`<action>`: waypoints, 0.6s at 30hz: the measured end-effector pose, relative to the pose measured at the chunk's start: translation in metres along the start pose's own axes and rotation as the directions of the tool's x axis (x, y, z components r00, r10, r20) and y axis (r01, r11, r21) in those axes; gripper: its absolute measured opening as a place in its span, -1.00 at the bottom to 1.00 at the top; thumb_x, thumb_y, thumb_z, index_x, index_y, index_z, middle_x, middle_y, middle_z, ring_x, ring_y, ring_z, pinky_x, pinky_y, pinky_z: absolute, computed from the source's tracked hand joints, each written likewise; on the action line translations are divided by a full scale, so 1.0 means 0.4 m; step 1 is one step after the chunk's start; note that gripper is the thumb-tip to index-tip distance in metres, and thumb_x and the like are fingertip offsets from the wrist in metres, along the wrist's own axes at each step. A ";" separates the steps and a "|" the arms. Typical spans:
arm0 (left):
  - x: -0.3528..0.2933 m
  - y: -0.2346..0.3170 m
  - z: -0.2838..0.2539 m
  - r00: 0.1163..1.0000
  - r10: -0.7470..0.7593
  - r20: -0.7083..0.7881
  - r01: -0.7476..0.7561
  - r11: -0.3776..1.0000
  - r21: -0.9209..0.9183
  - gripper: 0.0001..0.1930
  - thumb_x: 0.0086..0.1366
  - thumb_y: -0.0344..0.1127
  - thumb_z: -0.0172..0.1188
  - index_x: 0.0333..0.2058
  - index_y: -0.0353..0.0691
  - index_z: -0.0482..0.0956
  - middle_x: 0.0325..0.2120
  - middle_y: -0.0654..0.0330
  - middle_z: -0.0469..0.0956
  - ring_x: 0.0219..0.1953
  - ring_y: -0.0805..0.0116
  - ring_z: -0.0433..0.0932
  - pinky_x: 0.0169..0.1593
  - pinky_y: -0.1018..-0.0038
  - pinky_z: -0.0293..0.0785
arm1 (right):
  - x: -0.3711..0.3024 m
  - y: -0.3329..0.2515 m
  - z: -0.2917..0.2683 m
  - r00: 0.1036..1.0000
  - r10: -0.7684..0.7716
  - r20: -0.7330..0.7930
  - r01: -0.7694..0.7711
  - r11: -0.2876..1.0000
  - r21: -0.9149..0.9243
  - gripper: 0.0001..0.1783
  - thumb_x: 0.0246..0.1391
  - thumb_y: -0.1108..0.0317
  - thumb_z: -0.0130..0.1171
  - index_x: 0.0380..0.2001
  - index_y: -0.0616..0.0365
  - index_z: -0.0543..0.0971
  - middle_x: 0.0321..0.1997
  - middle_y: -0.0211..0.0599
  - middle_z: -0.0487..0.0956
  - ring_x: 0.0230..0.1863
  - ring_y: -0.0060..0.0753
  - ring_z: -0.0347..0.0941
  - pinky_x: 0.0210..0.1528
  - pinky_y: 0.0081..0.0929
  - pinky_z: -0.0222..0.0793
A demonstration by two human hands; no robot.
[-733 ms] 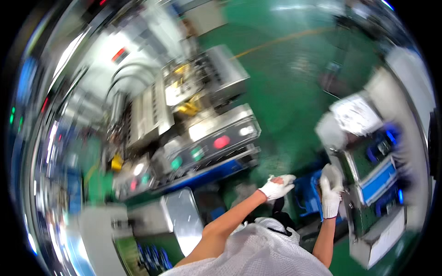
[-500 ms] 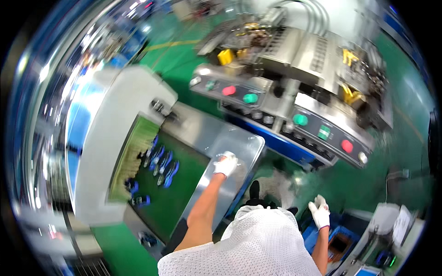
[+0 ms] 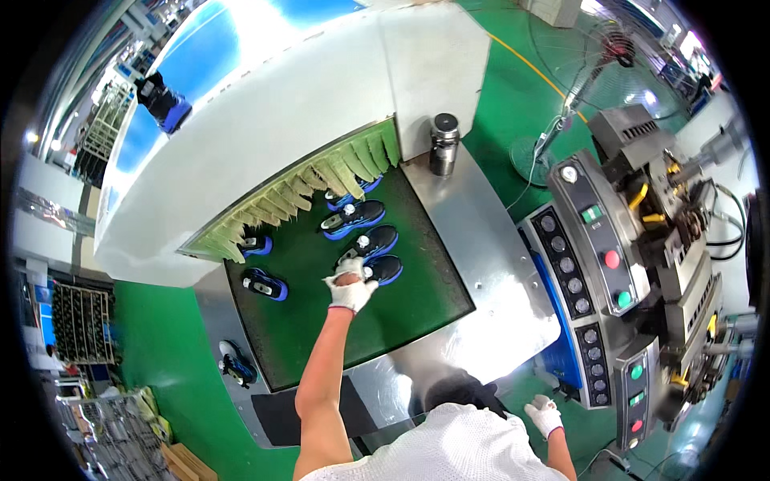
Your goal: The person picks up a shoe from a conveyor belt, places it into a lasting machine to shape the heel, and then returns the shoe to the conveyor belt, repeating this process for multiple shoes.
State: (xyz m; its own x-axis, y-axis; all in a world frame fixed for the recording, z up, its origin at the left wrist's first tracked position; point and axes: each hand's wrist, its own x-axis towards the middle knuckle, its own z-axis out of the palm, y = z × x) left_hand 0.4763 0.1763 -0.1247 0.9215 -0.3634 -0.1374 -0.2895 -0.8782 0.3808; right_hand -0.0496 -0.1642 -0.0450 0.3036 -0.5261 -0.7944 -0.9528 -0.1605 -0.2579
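My left hand, in a white glove, reaches over a green conveyor belt. Its fingers look spread at the heel end of the nearest black sneaker with a blue sole; whether they touch it is hard to tell. Beyond it, more such sneakers lie in a row, among them a second sneaker and a third sneaker. Another sneaker lies at the belt's left side. My right hand, also gloved, hangs low at my right, open and holding nothing.
A white tunnel housing with a fabric strip curtain spans the belt. A steel flask stands on the metal frame. One shoe rests on the left ledge. At right is a machine with button panels; a fan stands behind.
My view has swung left toward the belt. My left hand has gone from the metal ledge to the nearest sneaker. My right hand still hangs at my side.
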 end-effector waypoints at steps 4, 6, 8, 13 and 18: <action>0.053 -0.082 0.090 0.998 0.026 0.051 -0.032 0.991 0.132 -0.43 -0.03 -0.02 0.52 -0.09 -0.01 0.45 -0.16 0.15 0.59 -0.01 0.00 0.58 0.07 -0.24 0.31 | 0.061 -0.151 -0.004 0.992 -0.118 0.046 0.117 0.993 0.010 -0.24 0.11 0.27 0.34 0.29 0.41 0.32 0.31 0.20 0.45 0.34 -0.01 0.42 0.34 -0.21 0.37; 0.048 -0.017 0.060 0.993 0.093 0.070 -0.102 0.985 0.139 -0.50 -0.01 0.05 0.48 -0.19 -0.03 0.50 -0.22 0.13 0.61 -0.08 -0.01 0.60 0.03 -0.12 0.39 | 0.072 -0.190 0.016 0.986 -0.163 -0.017 0.164 0.978 0.131 -0.26 0.11 0.30 0.34 0.29 0.39 0.33 0.29 0.19 0.47 0.33 -0.03 0.43 0.32 -0.21 0.38; 0.008 0.029 0.023 0.984 0.056 0.166 -0.061 0.998 0.023 -0.43 0.00 0.11 0.47 -0.12 -0.10 0.54 -0.18 0.04 0.64 -0.07 -0.03 0.61 0.04 -0.03 0.45 | 0.102 -0.232 0.049 0.978 -0.201 -0.046 0.206 0.949 0.240 -0.27 0.11 0.32 0.36 0.28 0.38 0.33 0.28 0.19 0.47 0.32 -0.03 0.44 0.31 -0.21 0.39; -0.178 0.364 -0.140 0.927 0.025 0.374 0.121 0.925 -0.361 -0.33 0.05 0.08 0.49 0.03 -0.23 0.56 -0.10 0.05 0.65 -0.04 0.13 0.63 0.06 0.21 0.50 | 0.045 -0.358 0.064 0.924 -0.374 -0.078 0.377 0.863 0.337 -0.43 0.24 0.30 0.27 0.21 0.42 0.41 0.16 0.00 0.59 0.19 -0.24 0.53 0.23 -0.37 0.45; -0.347 0.656 -0.203 0.769 0.493 0.407 0.148 0.482 -0.864 -0.37 -0.03 -0.37 0.36 0.10 -0.34 0.51 -0.12 0.13 0.61 -0.07 0.38 0.54 0.07 0.41 0.48 | -0.037 -0.355 -0.006 0.833 -0.462 0.305 -0.176 0.302 0.937 -0.39 0.35 0.06 0.13 0.31 0.21 0.40 0.27 -0.16 0.53 0.15 -0.25 0.54 0.23 -0.28 0.46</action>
State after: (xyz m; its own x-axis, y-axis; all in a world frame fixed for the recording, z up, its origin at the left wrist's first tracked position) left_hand 0.2935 0.0215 0.0685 0.4598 -0.8393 -0.2900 0.2208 -0.2083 0.9528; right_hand 0.0813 -0.1357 0.0045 0.6957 -0.1092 -0.7100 -0.3333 0.8265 -0.4537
